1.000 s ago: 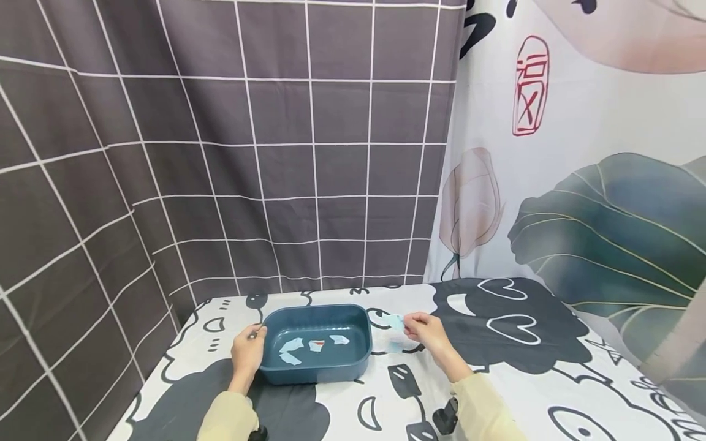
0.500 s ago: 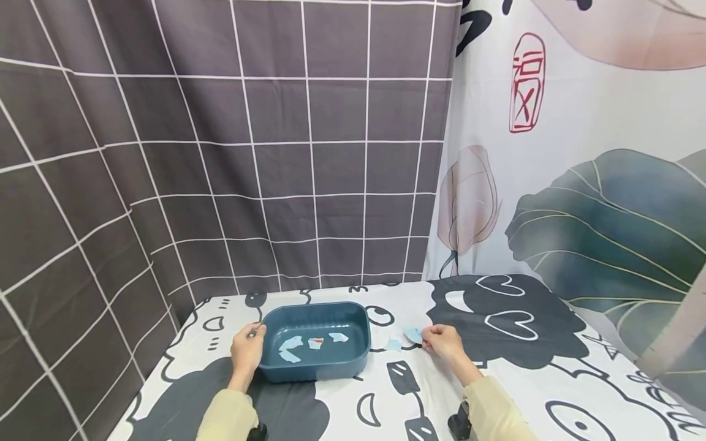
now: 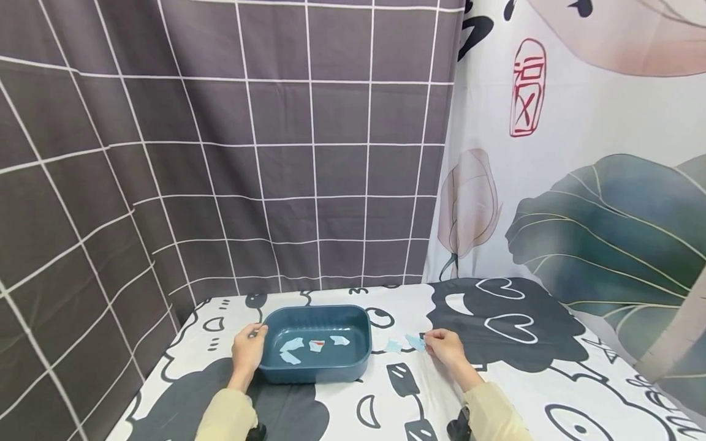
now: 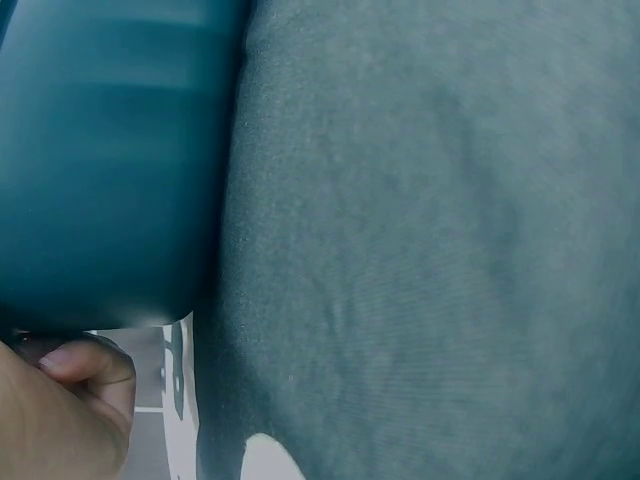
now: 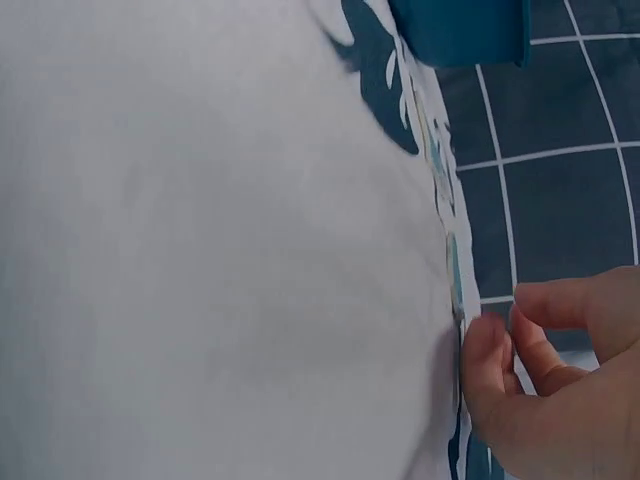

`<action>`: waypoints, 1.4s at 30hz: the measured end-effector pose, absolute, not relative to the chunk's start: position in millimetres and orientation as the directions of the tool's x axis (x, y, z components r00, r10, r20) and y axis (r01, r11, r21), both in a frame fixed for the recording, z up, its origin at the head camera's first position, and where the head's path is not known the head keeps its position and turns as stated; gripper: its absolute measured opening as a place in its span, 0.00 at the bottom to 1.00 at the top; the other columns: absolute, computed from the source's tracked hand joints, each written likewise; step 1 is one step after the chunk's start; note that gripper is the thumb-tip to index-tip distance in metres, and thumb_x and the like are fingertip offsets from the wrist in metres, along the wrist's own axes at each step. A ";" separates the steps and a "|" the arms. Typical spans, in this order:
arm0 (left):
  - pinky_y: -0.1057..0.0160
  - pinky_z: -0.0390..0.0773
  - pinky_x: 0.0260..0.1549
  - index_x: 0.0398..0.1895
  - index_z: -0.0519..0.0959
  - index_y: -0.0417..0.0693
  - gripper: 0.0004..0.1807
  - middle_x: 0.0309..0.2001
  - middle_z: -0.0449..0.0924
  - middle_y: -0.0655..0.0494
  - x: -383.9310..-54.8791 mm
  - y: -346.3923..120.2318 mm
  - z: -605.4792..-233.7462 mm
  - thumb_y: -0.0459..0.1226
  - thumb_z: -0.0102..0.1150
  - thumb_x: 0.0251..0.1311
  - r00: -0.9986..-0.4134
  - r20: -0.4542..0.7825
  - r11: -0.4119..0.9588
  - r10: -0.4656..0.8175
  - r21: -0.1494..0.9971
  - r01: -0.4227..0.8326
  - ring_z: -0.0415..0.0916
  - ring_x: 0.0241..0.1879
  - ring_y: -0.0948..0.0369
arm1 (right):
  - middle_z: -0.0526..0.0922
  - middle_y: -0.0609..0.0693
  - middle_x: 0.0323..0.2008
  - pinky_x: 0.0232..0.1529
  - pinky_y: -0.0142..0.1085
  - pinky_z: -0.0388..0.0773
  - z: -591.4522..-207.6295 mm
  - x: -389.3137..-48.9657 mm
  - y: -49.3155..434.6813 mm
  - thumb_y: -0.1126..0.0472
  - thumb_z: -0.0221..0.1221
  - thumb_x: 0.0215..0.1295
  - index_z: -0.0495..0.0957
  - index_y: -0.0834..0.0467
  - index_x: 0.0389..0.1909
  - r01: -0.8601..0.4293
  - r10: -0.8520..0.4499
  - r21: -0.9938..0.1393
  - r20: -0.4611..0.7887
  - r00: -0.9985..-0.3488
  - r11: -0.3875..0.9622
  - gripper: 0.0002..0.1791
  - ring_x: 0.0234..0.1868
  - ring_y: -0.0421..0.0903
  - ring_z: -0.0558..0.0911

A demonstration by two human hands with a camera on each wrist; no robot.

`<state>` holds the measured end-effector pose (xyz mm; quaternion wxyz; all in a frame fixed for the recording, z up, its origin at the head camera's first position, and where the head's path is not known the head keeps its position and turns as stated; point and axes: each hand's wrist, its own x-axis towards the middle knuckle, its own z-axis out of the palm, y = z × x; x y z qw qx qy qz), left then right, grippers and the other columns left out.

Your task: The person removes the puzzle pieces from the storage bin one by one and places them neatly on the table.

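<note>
A dark blue rectangular basin [image 3: 314, 373] stands on the patterned cloth, with several torn-looking pale paper scraps [image 3: 292, 345] on its floor; one scrap [image 3: 317, 346] has a red mark. My left hand [image 3: 247, 355] grips the basin's left end, thumb bent at the rim; in the left wrist view that hand [image 4: 75, 400] shows at the lower left. Right of the basin, two light blue scraps lie side by side, a left scrap [image 3: 393, 345] and a right scrap [image 3: 415, 342]. The fingertips of my right hand [image 3: 447, 348] are right at the right scrap's edge, thumb and index parted in the right wrist view.
The white and dark cartoon-print cloth [image 3: 380, 392] covers the table. Behind it hangs a dark curtain with a white grid [image 3: 342, 171]; a white curtain with a leaf print [image 3: 607, 226] hangs at the right.
My right hand has moved right and down, laying the light blue scrap it held onto the cloth beside the other one, and its fingers have parted. The left hand stays on the basin.
</note>
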<state>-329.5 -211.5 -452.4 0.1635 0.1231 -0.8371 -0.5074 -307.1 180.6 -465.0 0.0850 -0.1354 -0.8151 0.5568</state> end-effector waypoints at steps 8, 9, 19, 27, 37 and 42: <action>0.57 0.70 0.37 0.53 0.79 0.35 0.19 0.48 0.80 0.32 -330.1 -213.6 -452.3 0.40 0.53 0.68 -0.907 0.165 0.465 -0.386 0.885 -0.037 0.77 0.41 0.45 | 0.85 0.63 0.36 0.34 0.28 0.73 -450.1 -312.4 148.3 0.64 0.60 0.62 0.80 0.72 0.42 0.029 0.317 -0.916 0.108 -0.942 0.399 0.13 0.33 0.40 0.79; 0.56 0.70 0.37 0.53 0.78 0.35 0.19 0.48 0.80 0.32 -330.1 -213.3 -452.6 0.41 0.53 0.68 -0.908 0.163 0.461 -0.387 0.887 -0.038 0.77 0.41 0.45 | 0.85 0.62 0.36 0.34 0.28 0.73 -448.2 -313.1 142.3 0.64 0.60 0.63 0.80 0.71 0.42 0.017 0.305 -0.927 0.106 -0.946 0.375 0.13 0.33 0.40 0.80; 0.43 0.72 0.51 0.55 0.77 0.35 0.20 0.56 0.76 0.31 -332.0 -204.6 -455.0 0.41 0.53 0.68 -0.913 0.126 0.398 -0.387 0.916 -0.043 0.75 0.50 0.40 | 0.80 0.46 0.35 0.40 0.24 0.80 -432.2 -310.0 75.8 0.67 0.56 0.67 0.69 0.77 0.55 0.008 0.037 -0.980 -0.016 -0.999 -0.201 0.21 0.36 0.36 0.80; 0.42 0.71 0.54 0.55 0.78 0.34 0.20 0.58 0.75 0.32 -331.4 -205.7 -455.2 0.39 0.53 0.68 -0.907 0.128 0.384 -0.402 0.922 -0.040 0.75 0.52 0.40 | 0.81 0.44 0.33 0.43 0.27 0.81 -428.0 -308.3 35.1 0.67 0.55 0.67 0.69 0.78 0.55 0.004 -0.097 -0.977 0.017 -0.995 -0.214 0.21 0.33 0.33 0.81; 0.41 0.69 0.55 0.55 0.77 0.33 0.20 0.58 0.74 0.31 -330.7 -208.8 -453.9 0.39 0.53 0.67 -0.905 0.128 0.384 -0.405 0.923 -0.041 0.73 0.53 0.39 | 0.86 0.58 0.32 0.35 0.34 0.83 -436.8 -314.4 -16.6 0.68 0.59 0.64 0.78 0.75 0.45 -0.044 -0.081 -0.997 0.039 -0.996 0.066 0.14 0.31 0.39 0.83; 0.42 0.70 0.54 0.54 0.78 0.34 0.19 0.57 0.75 0.31 -330.4 -209.9 -452.7 0.39 0.53 0.67 -0.905 0.136 0.397 -0.404 0.917 -0.040 0.74 0.52 0.40 | 0.81 0.48 0.24 0.27 0.26 0.74 -439.3 -319.6 -33.6 0.71 0.60 0.59 0.81 0.74 0.39 -0.012 -0.156 -0.986 -0.015 -0.988 0.168 0.10 0.23 0.35 0.73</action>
